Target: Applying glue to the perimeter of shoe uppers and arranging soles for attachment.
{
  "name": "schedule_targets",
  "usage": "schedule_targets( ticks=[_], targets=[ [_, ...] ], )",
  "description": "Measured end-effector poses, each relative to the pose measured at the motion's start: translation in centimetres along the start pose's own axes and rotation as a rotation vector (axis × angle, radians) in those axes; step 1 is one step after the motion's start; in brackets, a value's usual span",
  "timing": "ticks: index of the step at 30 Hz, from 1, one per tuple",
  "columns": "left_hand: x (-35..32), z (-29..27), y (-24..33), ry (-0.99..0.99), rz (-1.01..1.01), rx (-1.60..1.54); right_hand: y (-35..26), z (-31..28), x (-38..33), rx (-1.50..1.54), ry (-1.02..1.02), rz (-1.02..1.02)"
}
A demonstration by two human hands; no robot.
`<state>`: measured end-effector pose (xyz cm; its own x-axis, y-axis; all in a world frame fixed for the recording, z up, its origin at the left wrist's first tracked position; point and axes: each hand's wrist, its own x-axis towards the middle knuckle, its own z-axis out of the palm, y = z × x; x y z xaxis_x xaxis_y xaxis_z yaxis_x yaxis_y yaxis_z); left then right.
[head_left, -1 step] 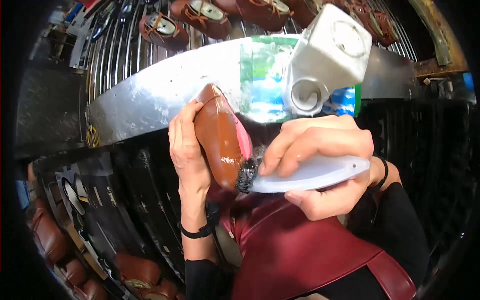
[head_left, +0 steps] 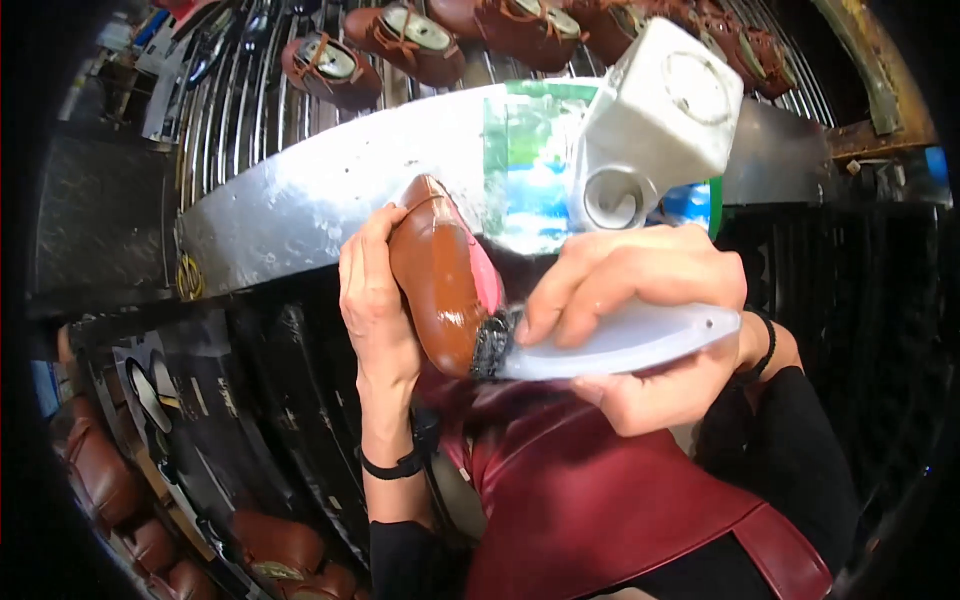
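Note:
My left hand [head_left: 373, 300] grips a brown leather shoe [head_left: 432, 270] from its left side, thumb side hidden. The shoe is tilted, and its pink underside [head_left: 483, 272] faces right. In my right hand [head_left: 640, 300] is a brush with a pale translucent plastic handle [head_left: 630, 345], pinched between fingers and thumb. Its dark, wet-looking bristles [head_left: 492, 347] touch the shoe's edge at the near end. Beyond my right hand stands a white plastic container [head_left: 665, 110] with a round opening facing me.
The container rests on a green and blue plastic sheet [head_left: 535, 165] over a metal ledge [head_left: 300, 185]. Behind it, several brown lace-up shoes [head_left: 405, 40] sit on a rack of metal bars [head_left: 235, 130]. More brown shoes [head_left: 275, 545] lie at the lower left. A dark red apron [head_left: 600, 500] covers my front.
The brush has shifted very slightly along the shoe's edge, away from me. The whole view has moved a little; both grips are the same.

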<state>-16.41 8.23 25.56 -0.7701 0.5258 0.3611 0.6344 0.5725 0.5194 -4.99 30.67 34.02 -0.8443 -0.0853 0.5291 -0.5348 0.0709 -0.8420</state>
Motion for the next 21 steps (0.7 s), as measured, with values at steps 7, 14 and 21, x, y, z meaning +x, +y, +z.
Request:
schedule_targets(
  ticks=[7,14,21],
  targets=[
    [5.2,-2.9,-1.0,-0.179,0.038,-0.26,4.7,-1.6,3.4,0.047,0.133,0.029],
    [3.3,2.2,-9.4,0.076,-0.406,-1.184,8.2,-0.1,-4.5,0.007,0.54,0.546],
    [-5.5,3.1,-6.1,0.168,-0.391,-1.369,8.4,-1.1,-10.7,-0.313,0.98,0.386]
  ],
)
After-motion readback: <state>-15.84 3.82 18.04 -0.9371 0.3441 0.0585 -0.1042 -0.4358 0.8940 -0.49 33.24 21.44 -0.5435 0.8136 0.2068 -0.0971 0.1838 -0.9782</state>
